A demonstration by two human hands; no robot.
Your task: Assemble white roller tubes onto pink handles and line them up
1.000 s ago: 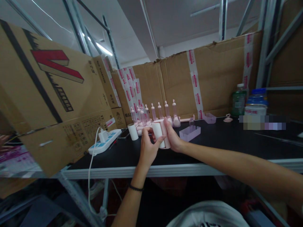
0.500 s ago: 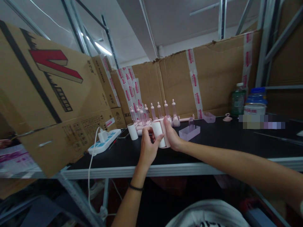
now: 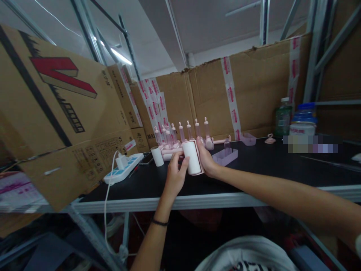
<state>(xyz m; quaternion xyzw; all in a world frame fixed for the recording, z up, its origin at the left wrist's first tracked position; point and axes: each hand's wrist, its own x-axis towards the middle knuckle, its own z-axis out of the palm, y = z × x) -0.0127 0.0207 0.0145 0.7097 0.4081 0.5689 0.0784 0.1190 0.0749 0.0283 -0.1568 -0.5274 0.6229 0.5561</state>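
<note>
Over the front of the black table, a white roll [image 3: 193,158] is held slightly tilted. A pink curved cover [image 3: 202,165] shows along its right edge. My right hand [image 3: 208,160] is closed around the cover's right side, its fingers mostly hidden behind. On the left, my left hand [image 3: 177,169] has its thumb at the roll's edge and its fingers bent behind. A second white roll [image 3: 157,156] stands on the table to the left. Behind the hands, several pink holders with clear upright tubes [image 3: 197,130] are grouped together.
A lilac tray [image 3: 225,157] holds a clear piece, with another lilac tray [image 3: 248,139] behind. A white power strip [image 3: 123,169] with a cable lies left. A green bottle [image 3: 283,117] and blue-lidded jar [image 3: 304,120] stand right. Cardboard [image 3: 259,86] walls the back.
The white roll has turned to face me more and sits further into the pink cover. My left fingers have slid back a little to the left edge.
</note>
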